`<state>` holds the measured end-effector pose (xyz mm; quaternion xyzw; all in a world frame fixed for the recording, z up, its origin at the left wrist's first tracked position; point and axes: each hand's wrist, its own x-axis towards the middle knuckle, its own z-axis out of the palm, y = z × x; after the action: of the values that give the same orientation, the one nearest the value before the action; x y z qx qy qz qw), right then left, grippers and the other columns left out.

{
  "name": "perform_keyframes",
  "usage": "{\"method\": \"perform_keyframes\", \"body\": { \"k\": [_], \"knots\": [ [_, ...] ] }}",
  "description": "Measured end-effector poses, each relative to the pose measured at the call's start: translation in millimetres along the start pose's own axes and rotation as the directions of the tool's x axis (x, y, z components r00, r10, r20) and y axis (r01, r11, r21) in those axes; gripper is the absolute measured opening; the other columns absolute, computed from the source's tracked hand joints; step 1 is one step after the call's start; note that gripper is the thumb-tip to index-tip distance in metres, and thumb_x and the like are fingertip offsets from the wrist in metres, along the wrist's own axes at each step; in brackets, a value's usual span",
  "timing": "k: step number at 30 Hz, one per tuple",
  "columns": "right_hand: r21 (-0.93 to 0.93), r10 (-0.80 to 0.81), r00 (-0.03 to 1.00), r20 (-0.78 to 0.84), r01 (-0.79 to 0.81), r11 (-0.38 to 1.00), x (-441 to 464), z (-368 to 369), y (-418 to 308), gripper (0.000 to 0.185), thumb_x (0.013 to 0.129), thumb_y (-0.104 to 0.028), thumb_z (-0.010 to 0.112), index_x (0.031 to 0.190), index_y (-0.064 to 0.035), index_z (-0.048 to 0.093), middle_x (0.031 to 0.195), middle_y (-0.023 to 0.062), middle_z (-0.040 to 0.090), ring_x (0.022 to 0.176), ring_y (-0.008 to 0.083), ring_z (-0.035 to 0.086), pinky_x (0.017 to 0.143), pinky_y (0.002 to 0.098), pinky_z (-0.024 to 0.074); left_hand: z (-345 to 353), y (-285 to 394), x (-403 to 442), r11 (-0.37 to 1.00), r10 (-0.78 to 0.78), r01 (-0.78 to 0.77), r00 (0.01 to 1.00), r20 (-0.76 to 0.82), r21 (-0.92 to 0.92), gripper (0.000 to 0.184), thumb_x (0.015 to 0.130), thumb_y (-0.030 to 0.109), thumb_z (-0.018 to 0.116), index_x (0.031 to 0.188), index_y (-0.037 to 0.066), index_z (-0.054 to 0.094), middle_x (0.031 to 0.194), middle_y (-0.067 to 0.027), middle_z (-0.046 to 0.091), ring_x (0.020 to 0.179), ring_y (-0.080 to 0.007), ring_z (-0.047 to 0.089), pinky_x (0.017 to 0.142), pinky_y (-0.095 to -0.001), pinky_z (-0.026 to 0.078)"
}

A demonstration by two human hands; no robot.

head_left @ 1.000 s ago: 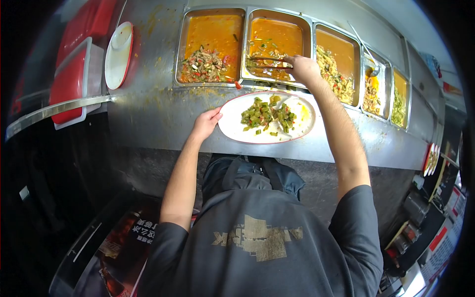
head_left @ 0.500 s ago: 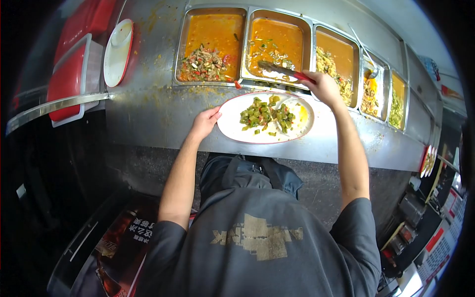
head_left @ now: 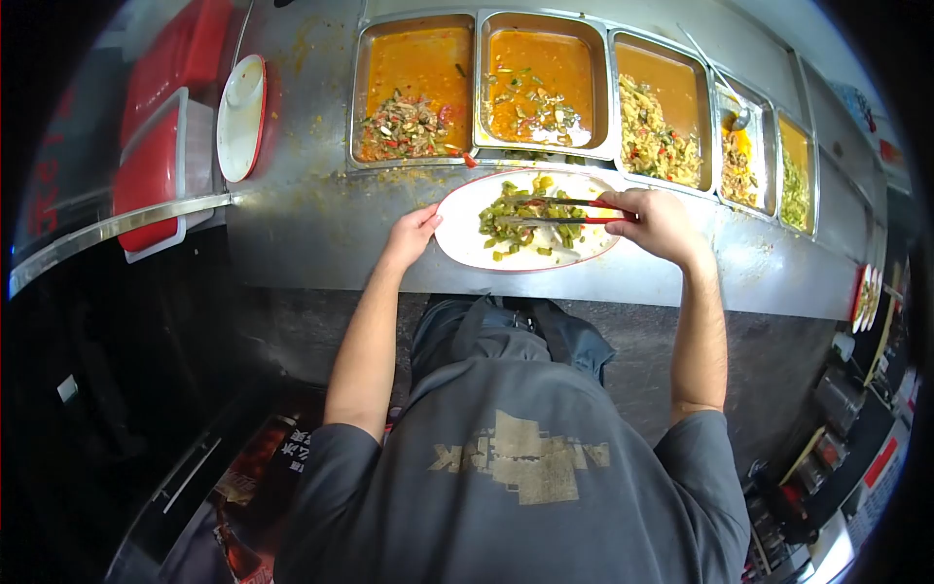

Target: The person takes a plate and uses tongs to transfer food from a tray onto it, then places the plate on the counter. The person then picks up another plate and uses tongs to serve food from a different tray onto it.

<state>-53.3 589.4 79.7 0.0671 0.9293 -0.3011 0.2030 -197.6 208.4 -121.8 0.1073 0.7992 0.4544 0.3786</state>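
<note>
Holding plate (head_left: 459, 237), left hand (head_left: 413, 238); right hand (head_left: 664, 226), tongs (head_left: 572, 221) over greens (head_left: 502, 214).

Bare forearms stretched ahead, a person works with both hands raised in front of the torso, the two set well apart. The left forearm (head_left: 366, 341) slants inward to a nearly straight left wrist (head_left: 393, 265), its left grip (head_left: 413, 237) pinched, fingers drawn close together. Opposite, the right forearm (head_left: 700, 336) runs almost straight forward before the right wrist (head_left: 695, 257) bends inward, leaving the right grip (head_left: 660, 224) with its back upward, fingers curled closed and tips pointing toward the left.
</note>
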Motion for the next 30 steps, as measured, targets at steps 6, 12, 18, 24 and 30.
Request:
{"method": "perform_keyframes", "body": {
  "k": [6, 12, 18, 24, 30],
  "knots": [
    [0.057, 0.098, 0.972, -0.214, -0.087, 0.995, 14.3, 8.3, -13.2, 0.037, 0.085, -0.030, 0.070, 0.117, -0.0111, 0.069, 0.096, 0.0159, 0.071, 0.086, 0.0323, 0.069, 0.077, 0.0409, 0.0538, 1.5, 0.0, -1.3, 0.999, 0.043, -0.043, 0.999, -0.025, 0.022, 0.037, 0.099, 0.020, 0.058, 0.130, 0.001, 0.059, 0.117, -0.0106, 0.070, 0.104, -0.0142, 0.063, 0.092, -0.0273, 0.047],
    [-0.015, 0.078, 0.961, -0.267, -0.085, 0.996, 57.5, 59.6, -34.6, 0.034, 0.083, -0.031, 0.070, 0.113, -0.0128, 0.070, 0.096, 0.0151, 0.071, 0.087, 0.0330, 0.068, 0.077, 0.0435, 0.0544, 0.4, 0.3, -1.8, 1.000, 0.021, -0.021, 1.000, -0.013, 0.007, 0.039, 0.099, 0.021, 0.059, 0.131, -0.002, 0.058, 0.120, -0.0105, 0.067, 0.107, -0.0137, 0.061, 0.095, -0.0263, 0.046],
    [-0.171, 0.062, 0.962, -0.266, -0.111, 0.979, 78.0, 74.5, -53.5, 0.031, 0.085, -0.029, 0.069, 0.113, -0.0141, 0.068, 0.093, 0.0137, 0.070, 0.082, 0.0334, 0.068, 0.073, 0.0444, 0.0535, 2.3, 1.2, -2.8, 0.999, 0.037, -0.037, 0.999, -0.028, -0.017, 0.037, 0.098, 0.022, 0.059, 0.128, 0.002, 0.060, 0.117, -0.0121, 0.070, 0.105, -0.0163, 0.064, 0.093, -0.0282, 0.047],
    [-0.285, -0.034, 0.957, -0.290, -0.052, 0.957, 79.3, 81.7, -51.8, 0.029, 0.085, -0.025, 0.069, 0.112, -0.0136, 0.068, 0.091, 0.0132, 0.068, 0.079, 0.0342, 0.067, 0.070, 0.0450, 0.0524, 3.1, -5.8, -0.4, 0.998, 0.061, -0.061, 0.997, -0.039, -0.003, 0.037, 0.097, 0.023, 0.060, 0.127, 0.001, 0.061, 0.117, -0.0136, 0.069, 0.105, -0.0185, 0.065, 0.093, -0.0294, 0.048],
    [0.010, -0.008, 0.945, -0.327, 0.012, 1.000, 47.3, 50.2, -38.9, 0.031, 0.084, -0.024, 0.071, 0.111, -0.0104, 0.071, 0.089, 0.0156, 0.070, 0.079, 0.0323, 0.068, 0.072, 0.0411, 0.0533, 1.4, 4.7, -4.5, 0.998, 0.061, -0.062, 0.997, -0.038, -0.025, 0.036, 0.098, 0.022, 0.060, 0.127, 0.001, 0.061, 0.116, -0.0137, 0.070, 0.104, -0.0177, 0.065, 0.093, -0.0292, 0.048]
  ]
}}
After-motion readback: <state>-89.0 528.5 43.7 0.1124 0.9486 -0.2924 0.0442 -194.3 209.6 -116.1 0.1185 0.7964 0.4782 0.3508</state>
